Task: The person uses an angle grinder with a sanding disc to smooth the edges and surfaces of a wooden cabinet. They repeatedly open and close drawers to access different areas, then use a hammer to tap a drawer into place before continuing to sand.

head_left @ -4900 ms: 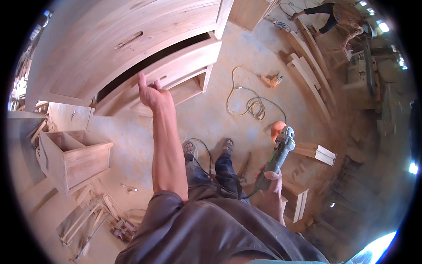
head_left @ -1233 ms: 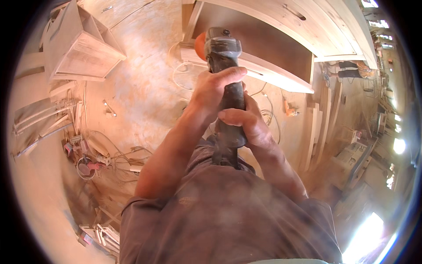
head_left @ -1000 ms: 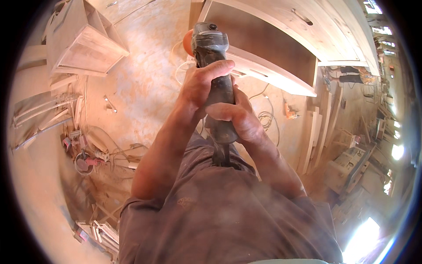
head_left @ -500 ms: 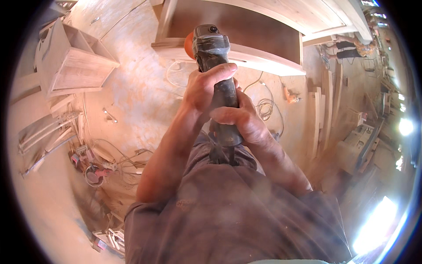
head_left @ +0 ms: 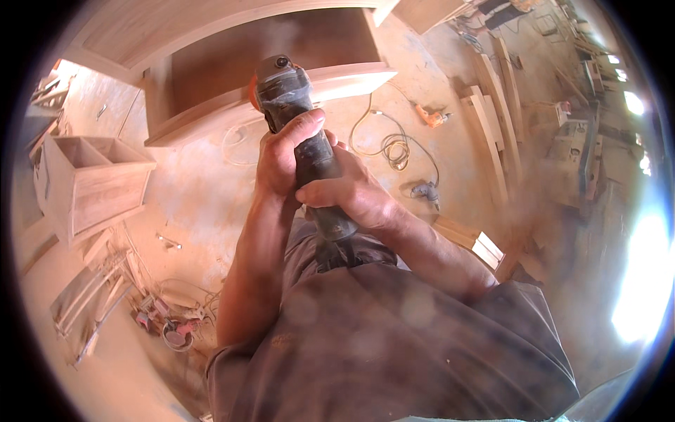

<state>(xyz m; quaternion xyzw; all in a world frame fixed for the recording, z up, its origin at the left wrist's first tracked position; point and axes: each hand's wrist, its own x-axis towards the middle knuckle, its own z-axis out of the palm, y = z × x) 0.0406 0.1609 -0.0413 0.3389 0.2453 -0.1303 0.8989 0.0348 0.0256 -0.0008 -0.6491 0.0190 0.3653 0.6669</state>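
Both hands are wrapped around a dark, dusty angle grinder with an orange disc at its head. My left hand grips the body just below the head, thumb laid along the top. Farther down, my right hand closes around the rear of the body from the right. The grinder's lower end comes close to my shirt. Its head overlaps the front rail of a pale wooden cabinet with a deep open compartment; I cannot tell whether the disc touches the wood.
At left stands a small wooden box unit with compartments. An orange power tool, a coiled cable and a grey tool lie on the dusty floor. Long boards are at right; a red tool sits lower left.
The view has turned, so the cabinet now reaches farther left and the floor tools show more. My hands and the grinder appear farther left, the grinder tilted more, with both grips kept.
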